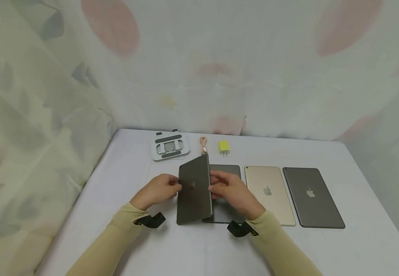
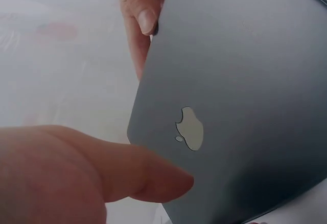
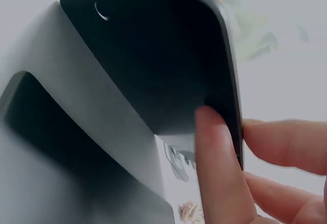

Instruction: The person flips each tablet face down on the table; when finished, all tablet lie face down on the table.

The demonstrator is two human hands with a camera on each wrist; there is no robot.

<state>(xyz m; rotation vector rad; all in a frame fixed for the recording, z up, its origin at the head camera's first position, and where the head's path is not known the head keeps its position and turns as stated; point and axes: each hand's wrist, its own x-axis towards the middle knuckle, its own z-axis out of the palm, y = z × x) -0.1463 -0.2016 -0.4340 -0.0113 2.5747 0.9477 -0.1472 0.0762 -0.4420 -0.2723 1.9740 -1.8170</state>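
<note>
A dark grey tablet with a logo on its back stands raised and tilted between my two hands. My left hand pinches its left edge, and in the left wrist view the thumb lies over the back near the logo. On the opposite edge, my right hand pinches with thumb and fingers; the right wrist view shows the tablet's black screen side. Behind and to the right, another grey tablet lies flat, partly covered by the raised one and my right hand.
A gold tablet and another dark grey tablet lie back-up in a row to the right. Along the back of the white table are a folded stand, a coiled cable and a yellow plug adapter.
</note>
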